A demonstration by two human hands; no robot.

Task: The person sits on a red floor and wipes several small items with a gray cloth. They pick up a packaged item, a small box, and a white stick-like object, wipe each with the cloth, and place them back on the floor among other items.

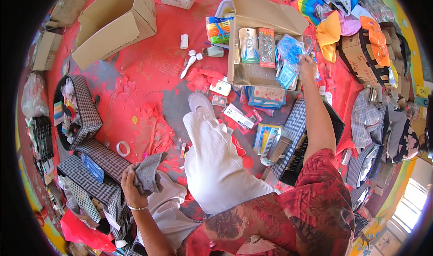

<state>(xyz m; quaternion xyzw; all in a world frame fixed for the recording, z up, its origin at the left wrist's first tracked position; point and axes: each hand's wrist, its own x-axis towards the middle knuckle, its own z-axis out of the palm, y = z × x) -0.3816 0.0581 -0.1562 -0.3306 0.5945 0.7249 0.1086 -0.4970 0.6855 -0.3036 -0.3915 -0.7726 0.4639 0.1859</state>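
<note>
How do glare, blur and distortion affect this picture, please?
Head view: the window at lower right glares nearly white; head view: the lens bends edges near the dark, purple-fringed rim; head view: the grey cloth in the left hand looks fairly sharp.

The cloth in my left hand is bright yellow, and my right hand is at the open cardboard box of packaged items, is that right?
Not quite: the head view shows that the cloth in your left hand is grey, not bright yellow. Your right hand is indeed at the open cardboard box of packaged items.
</note>
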